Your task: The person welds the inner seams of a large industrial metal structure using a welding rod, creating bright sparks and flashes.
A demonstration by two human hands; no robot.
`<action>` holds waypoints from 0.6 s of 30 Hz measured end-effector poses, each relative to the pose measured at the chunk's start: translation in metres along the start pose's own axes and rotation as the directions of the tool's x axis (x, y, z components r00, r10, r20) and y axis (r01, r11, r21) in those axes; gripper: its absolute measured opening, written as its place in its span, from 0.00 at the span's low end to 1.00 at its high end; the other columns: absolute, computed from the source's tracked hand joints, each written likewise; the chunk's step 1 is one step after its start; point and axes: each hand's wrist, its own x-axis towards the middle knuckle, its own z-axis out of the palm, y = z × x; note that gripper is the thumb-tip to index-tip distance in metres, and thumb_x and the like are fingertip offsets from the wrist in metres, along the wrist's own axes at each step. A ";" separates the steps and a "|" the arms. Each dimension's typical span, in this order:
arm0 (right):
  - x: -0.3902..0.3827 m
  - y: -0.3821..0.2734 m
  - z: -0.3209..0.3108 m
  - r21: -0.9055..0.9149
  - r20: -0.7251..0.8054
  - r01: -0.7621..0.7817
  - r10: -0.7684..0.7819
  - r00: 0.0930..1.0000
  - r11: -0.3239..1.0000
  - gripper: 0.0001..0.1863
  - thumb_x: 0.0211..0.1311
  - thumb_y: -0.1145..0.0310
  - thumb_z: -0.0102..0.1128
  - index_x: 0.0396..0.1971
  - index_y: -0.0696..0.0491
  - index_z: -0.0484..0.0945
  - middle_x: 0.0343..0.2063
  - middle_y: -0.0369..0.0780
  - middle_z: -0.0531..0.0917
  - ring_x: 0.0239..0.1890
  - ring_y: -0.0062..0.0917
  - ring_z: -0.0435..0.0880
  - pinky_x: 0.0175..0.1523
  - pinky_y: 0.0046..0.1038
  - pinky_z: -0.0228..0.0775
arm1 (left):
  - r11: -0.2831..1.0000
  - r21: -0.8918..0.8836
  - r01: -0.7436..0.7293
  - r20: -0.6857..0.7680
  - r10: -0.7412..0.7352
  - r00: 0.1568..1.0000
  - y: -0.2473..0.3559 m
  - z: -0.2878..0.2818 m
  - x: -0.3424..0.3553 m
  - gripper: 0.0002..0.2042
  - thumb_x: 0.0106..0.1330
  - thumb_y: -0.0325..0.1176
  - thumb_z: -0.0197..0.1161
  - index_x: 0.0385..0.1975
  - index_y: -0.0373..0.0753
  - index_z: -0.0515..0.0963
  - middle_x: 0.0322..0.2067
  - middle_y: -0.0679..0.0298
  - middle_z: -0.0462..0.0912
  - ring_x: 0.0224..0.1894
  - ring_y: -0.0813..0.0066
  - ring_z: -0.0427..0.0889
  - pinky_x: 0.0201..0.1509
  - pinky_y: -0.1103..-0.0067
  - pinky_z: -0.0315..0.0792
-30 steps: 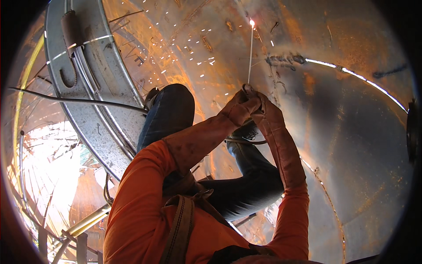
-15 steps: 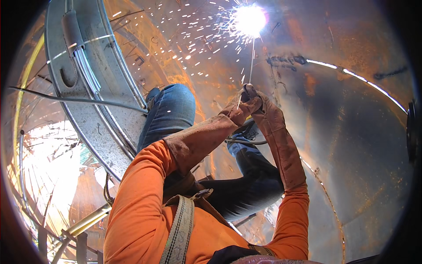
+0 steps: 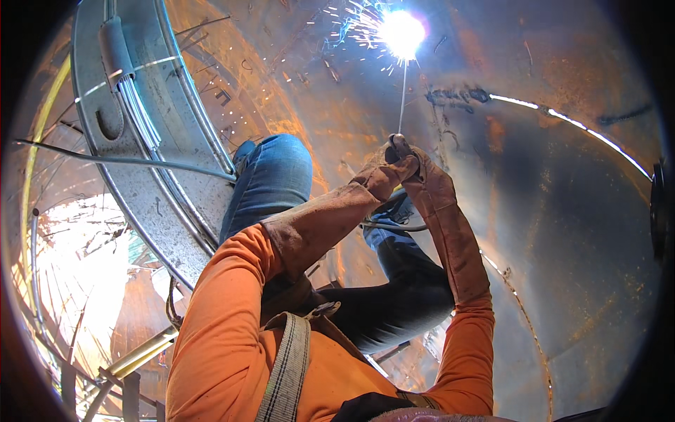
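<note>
Both hands wear brown leather welding gloves and meet in front of me. My left hand (image 3: 387, 174) and my right hand (image 3: 426, 171) are closed together around an electrode holder (image 3: 399, 143), of which only the dark head shows above the gloves. From it a thin welding electrode (image 3: 403, 98) points up and away. Its far tip ends in a glaring white arc (image 3: 402, 35) on the rusty steel plate (image 3: 485, 42). Sparks fly off toward the left. Glare hides the metal right at the arc. How the fingers share the handle is hidden by the gloves.
On the left a curved metal channel (image 3: 176, 211) carries a tube of spare electrodes (image 3: 137, 105). A grey cable (image 3: 126, 159) crosses it to my knee. Bright gaps (image 3: 590, 133) run along the plate seam at right. Rods and scrap lie at lower left.
The spray of sparks has become smaller and shorter. The arc glare has shifted very slightly. Both hands stay in nearly the same place on the electrode holder.
</note>
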 end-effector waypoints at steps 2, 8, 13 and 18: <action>0.000 0.000 0.000 -0.113 0.063 0.002 0.005 0.998 0.994 0.18 0.84 0.72 0.51 0.62 0.68 0.75 0.54 0.45 0.84 0.56 0.28 0.86 0.65 0.29 0.81 | 0.997 -0.079 0.013 0.025 -0.011 1.000 -0.004 0.000 0.003 0.12 0.79 0.40 0.58 0.48 0.38 0.79 0.42 0.58 0.81 0.47 0.65 0.81 0.52 0.69 0.74; -0.006 0.001 0.010 -0.175 0.016 0.022 -0.020 1.000 0.984 0.18 0.83 0.66 0.56 0.61 0.64 0.78 0.50 0.41 0.85 0.54 0.24 0.85 0.63 0.27 0.81 | 0.958 -0.280 -0.067 0.031 0.079 0.996 0.025 -0.007 -0.010 0.12 0.78 0.40 0.59 0.50 0.38 0.79 0.47 0.59 0.80 0.51 0.68 0.79 0.57 0.68 0.72; -0.013 0.002 0.021 -0.134 0.043 0.034 -0.029 0.999 0.990 0.18 0.80 0.66 0.61 0.59 0.63 0.79 0.50 0.41 0.85 0.54 0.22 0.84 0.58 0.26 0.81 | 0.547 -0.828 0.123 0.037 -0.165 0.986 0.047 0.005 -0.035 0.09 0.75 0.34 0.61 0.50 0.40 0.79 0.48 0.65 0.81 0.51 0.76 0.79 0.58 0.72 0.72; -0.004 0.003 0.027 -0.117 0.093 0.023 -0.012 0.996 0.993 0.18 0.80 0.66 0.61 0.59 0.63 0.79 0.50 0.41 0.85 0.54 0.22 0.84 0.58 0.27 0.81 | 0.704 -0.705 0.079 0.132 0.021 0.991 -0.011 0.003 -0.002 0.11 0.74 0.31 0.61 0.53 0.40 0.77 0.47 0.68 0.80 0.51 0.78 0.80 0.58 0.75 0.73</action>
